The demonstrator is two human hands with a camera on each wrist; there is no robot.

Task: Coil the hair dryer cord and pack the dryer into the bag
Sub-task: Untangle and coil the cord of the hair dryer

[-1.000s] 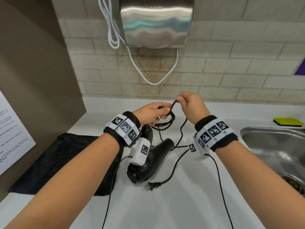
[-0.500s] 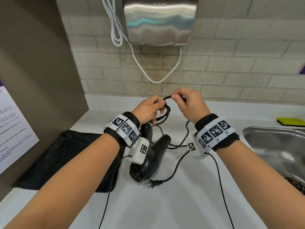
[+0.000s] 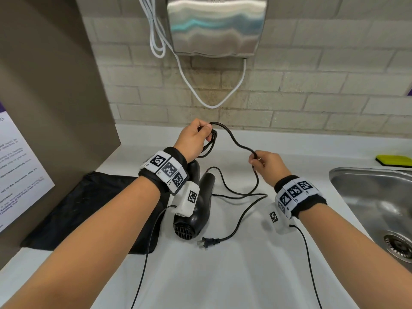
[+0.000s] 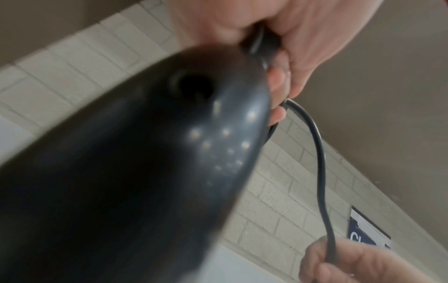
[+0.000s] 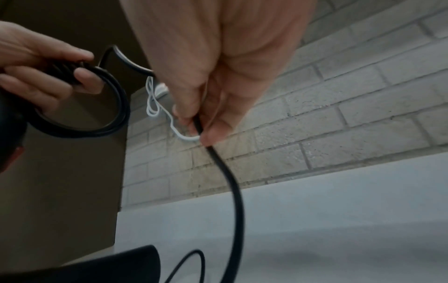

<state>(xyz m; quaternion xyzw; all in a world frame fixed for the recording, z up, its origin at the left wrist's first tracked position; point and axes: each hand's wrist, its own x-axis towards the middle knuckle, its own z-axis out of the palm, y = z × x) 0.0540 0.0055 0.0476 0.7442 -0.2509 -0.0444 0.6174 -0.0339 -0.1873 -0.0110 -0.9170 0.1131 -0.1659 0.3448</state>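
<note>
The black hair dryer [image 3: 201,208] lies on the white counter, its rear grille facing me, partly under my left wrist. My left hand [image 3: 206,132] grips a small coil of the black cord [image 3: 234,141] above the dryer's handle end. A loose stretch of cord arcs to the right, where my right hand [image 3: 254,157] pinches it between thumb and fingers [image 5: 213,132]. The rest of the cord trails over the counter to the plug [image 3: 208,241]. The black bag [image 3: 89,208] lies flat at the left. Blurred in the left wrist view, the dryer [image 4: 145,153] fills most of the frame.
A steel sink [image 3: 347,181] is at the right, with a yellow-green sponge [image 3: 393,160] behind it. A metal hand dryer [image 3: 216,25] with a white cable [image 3: 200,92] hangs on the brick wall. A brown partition [image 3: 55,85] carrying a paper notice [image 3: 17,175] closes the left side.
My right hand has drawn away from the left hand, down and to the right along the cord. A longer span of cord now hangs between the hands. The left hand keeps its coil.
</note>
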